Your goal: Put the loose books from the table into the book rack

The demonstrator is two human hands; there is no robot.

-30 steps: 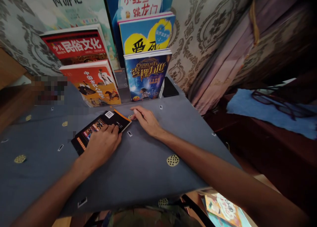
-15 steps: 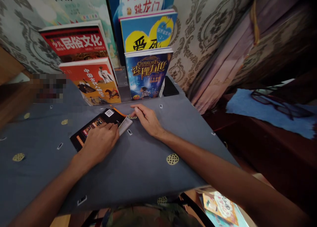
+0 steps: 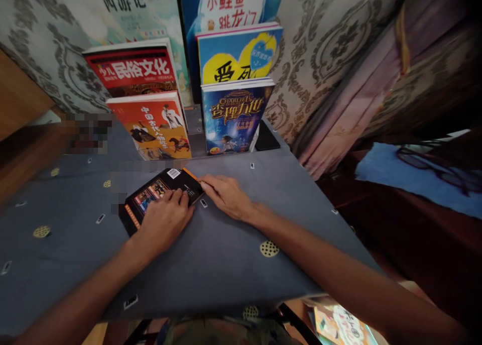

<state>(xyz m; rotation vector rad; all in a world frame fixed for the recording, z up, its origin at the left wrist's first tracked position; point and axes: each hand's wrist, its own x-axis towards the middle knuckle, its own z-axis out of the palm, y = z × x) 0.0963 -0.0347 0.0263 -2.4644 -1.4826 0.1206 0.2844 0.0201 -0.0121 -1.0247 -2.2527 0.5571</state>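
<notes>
One black book (image 3: 152, 194), barcode side up, lying on the grey-clothed counter (image 3: 226, 264), nearer its back edge than its front edge. Left hand (image 3: 165, 222): laid over the book, fingers loosely bent and resting on top, not closed round it; right hand (image 3: 228, 197): thumb and fingers drawn nearly together at the book's right end, whether pinching it cannot be told. Also: orange book (image 3: 152, 126) and blue book (image 3: 229, 119), upright towards the back edge; dark flat object (image 3: 268, 135), by the back right corner
</notes>
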